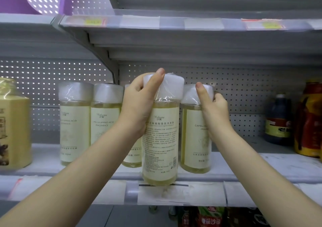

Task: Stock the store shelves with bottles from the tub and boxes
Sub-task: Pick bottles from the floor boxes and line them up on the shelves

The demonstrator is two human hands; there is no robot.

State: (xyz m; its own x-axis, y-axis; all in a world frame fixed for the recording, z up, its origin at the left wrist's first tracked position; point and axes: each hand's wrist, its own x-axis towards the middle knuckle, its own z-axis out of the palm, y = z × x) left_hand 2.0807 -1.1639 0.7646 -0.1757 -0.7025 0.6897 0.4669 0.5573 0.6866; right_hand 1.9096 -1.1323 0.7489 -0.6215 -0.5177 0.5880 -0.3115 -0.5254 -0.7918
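**Clerk:** Largest entry first?

**Checker:** Grey metal shelf (pixel 261 172), with a clear price strip along its front edge. Perforated back panel (pixel 244 90) behind it. A second shelf (pixel 174 34) overhead.

**Clerk:** Stock on it?

**Checker:** Four clear bottles of pale yellow liquid, white caps under plastic wrap, upright in a row:
- far-left bottle (pixel 75 122)
- second bottle (pixel 106 122), touching it
- third bottle (pixel 132 157), mostly hidden by a wrist
- right-hand bottle (pixel 195 139)

Front labels read "Camellia Amino Acid Fragrance".

**Clerk:** A fifth?

**Checker:** Held bottle (pixel 160 139), same kind, back label facing out. It is upright at the shelf's front lip, ahead of the row, between the third and right-hand bottles. Whether its base rests on the shelf cannot be told.

**Clerk:** Other goods?

**Checker:** Yellow container (pixel 14 122) at far left. Orange-red bottle (pixel 310 122) at far right, with a dark bottle (pixel 278 120) just beside it, further back.

**Clerk:** Grips?

**Checker:** Left grip (pixel 139 103) is wrapped round the held bottle's neck and cap, thumb across the front. Right grip (pixel 213 110) is curled round the right-hand bottle's cap, thumb in front, fingers behind.
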